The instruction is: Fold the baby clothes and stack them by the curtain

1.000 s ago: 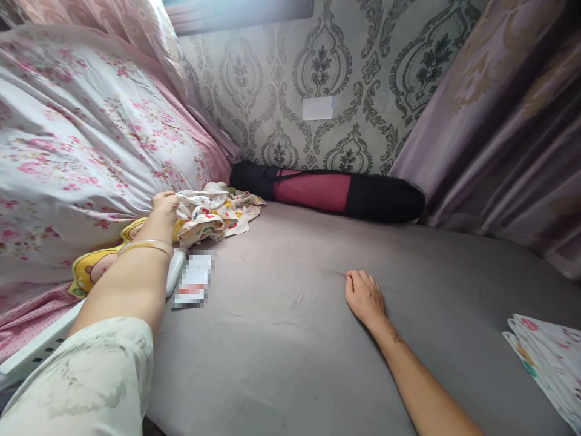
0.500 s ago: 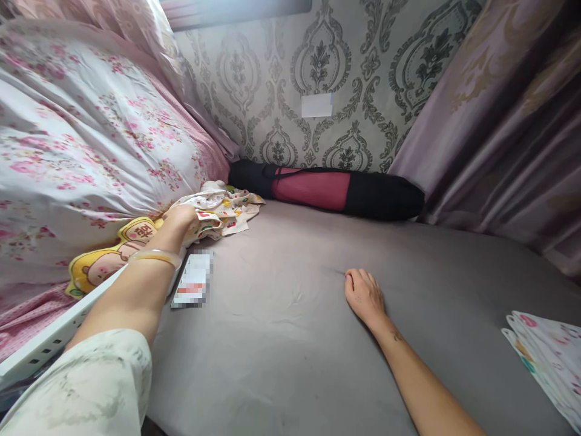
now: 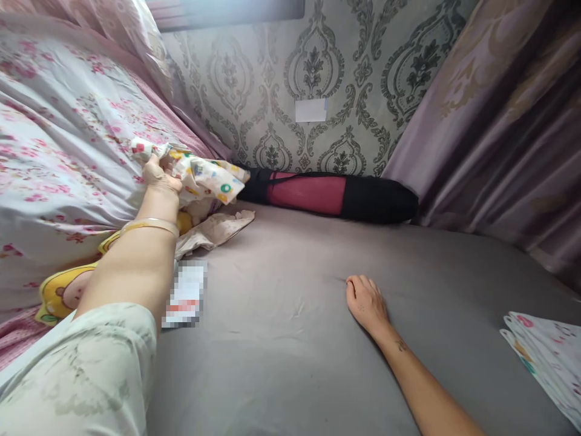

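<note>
Before patterned wallpaper (image 3: 313, 66), above the far left of a grey sheet (image 3: 272, 339), the left hand (image 3: 161, 174) pinches a colourfully printed cloth (image 3: 206, 177), while the right hand (image 3: 365, 301) lies palm down on the sheet, loosely open.

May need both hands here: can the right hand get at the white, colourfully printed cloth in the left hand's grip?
Probably yes, stretching forward-left: the right hand rests on the grey fabric sheet, and nothing visible blocks its way to the printed cloth, whose loose end extends rightward.
</note>
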`<state>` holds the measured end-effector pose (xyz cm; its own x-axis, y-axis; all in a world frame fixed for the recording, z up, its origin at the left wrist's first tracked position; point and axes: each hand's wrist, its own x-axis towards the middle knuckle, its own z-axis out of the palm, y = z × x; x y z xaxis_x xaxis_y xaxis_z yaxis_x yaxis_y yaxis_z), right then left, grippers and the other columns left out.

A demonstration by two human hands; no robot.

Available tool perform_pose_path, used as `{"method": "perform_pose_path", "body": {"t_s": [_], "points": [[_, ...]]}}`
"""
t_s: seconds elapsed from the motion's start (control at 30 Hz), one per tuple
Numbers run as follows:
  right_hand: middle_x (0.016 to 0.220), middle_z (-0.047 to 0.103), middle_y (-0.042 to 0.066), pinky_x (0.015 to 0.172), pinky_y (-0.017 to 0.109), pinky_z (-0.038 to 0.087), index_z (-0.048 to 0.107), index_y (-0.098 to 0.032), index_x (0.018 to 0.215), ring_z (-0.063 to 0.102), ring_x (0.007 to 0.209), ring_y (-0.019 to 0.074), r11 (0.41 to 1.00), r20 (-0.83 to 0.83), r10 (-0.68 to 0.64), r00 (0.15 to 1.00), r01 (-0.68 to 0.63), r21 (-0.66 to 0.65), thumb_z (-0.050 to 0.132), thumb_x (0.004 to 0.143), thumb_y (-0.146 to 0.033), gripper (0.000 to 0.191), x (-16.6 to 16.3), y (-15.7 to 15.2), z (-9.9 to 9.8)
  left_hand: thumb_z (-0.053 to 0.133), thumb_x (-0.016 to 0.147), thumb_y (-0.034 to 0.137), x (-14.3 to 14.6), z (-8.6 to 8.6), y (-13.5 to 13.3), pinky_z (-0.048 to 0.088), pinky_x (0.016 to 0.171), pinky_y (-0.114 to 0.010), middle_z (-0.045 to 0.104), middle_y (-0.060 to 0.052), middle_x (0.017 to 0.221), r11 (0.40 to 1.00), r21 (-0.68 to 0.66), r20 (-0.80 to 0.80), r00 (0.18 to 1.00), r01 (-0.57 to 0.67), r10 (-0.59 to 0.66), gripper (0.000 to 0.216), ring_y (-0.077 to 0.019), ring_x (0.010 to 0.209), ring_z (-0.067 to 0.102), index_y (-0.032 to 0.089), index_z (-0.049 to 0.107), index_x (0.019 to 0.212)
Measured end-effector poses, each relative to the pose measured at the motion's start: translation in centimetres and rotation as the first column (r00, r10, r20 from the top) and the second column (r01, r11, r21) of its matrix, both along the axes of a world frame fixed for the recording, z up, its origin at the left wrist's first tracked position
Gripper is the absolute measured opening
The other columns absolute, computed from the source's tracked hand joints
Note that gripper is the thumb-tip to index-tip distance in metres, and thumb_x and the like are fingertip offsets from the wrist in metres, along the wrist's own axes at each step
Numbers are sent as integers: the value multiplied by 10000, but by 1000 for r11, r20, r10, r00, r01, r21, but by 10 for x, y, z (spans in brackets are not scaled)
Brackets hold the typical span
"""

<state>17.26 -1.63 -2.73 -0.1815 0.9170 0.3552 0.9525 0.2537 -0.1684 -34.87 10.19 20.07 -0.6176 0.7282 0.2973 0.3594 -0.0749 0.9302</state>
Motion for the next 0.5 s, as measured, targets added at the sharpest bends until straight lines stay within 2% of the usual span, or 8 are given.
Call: {"method": "perform_pose_path", "body": {"t_s": [0.07,0.13,0.2,0.27,0.33,0.43,0.5], "points": [[921,655,65,765,319,342,639,-203,937,544,855,217,1000,11,-13,1000,13,-2,397,966,-204,244,-1,0,1,280,990,386,1,-2,-1,479,818,-355,594,-19,838,999,-22,196,980,26,-21,299,-175,933,551,165,478,1028],[923,655,67,759,322,341,639,-200,941,544,852,220,1000,24,-21,1000,21,-5,393,968,-205,247,-1,-1,1,355,966,317,7,-7,-5,487,805,-391,556,-11,750,993,-77,363,930,93,-59,196,-182,860,571,165,475,934],[921,654,67,750,322,338,639,-203,938,543,847,219,1000,34,-20,999,21,-6,390,970,-210,251,-2,-1,1,409,945,316,17,-8,-10,484,826,-421,544,-5,724,986,-37,479,869,160,-123,173,-178,827,572,172,470,872],[915,652,66,747,322,335,639,-206,934,543,844,218,1000,40,-20,999,21,-5,390,972,-214,252,-2,0,1,438,933,341,30,-3,-14,462,887,-438,581,-1,771,972,101,503,832,211,-233,181,-171,859,572,179,482,865],[917,651,68,747,322,335,639,-206,934,546,846,215,1000,38,-21,999,21,-7,391,973,-212,250,-2,0,1,468,912,333,45,5,-16,435,942,-452,637,1,868,938,222,438,832,266,-340,153,-185,951,581,185,502,897],[925,651,69,742,316,335,639,-207,937,552,850,207,1000,30,-19,999,20,-15,401,972,-204,241,-2,-1,3,473,898,295,66,19,-19,437,955,-452,675,-13,1025,879,309,368,807,362,-462,139,-221,1099,576,181,525,957],[925,653,69,739,315,332,642,-207,934,554,853,206,1000,26,-25,999,25,-19,409,968,-196,236,-3,-1,4,476,906,285,80,25,-20,462,922,-432,678,-32,1052,848,341,370,772,405,-518,152,-232,1121,587,171,548,976]]}}
